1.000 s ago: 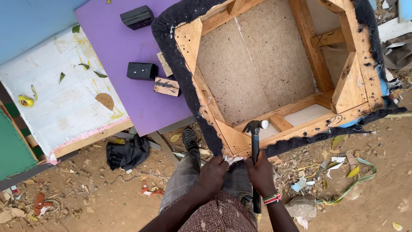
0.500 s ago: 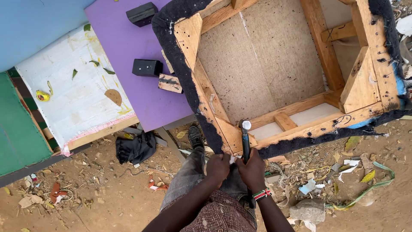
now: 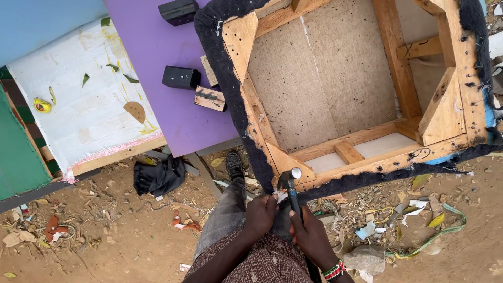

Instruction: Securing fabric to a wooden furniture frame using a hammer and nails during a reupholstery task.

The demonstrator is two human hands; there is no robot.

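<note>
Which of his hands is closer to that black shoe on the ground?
Left. The left hand is just below and right of the shoe; the right hand, gripping the hammer, sits farther right and lower.

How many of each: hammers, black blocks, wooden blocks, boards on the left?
Hammer: 1, in the right hand, head at the frame corner
Black blocks: 2
Wooden block: 1
Boards: 4, blue, purple, white, green
Total: 8
</note>
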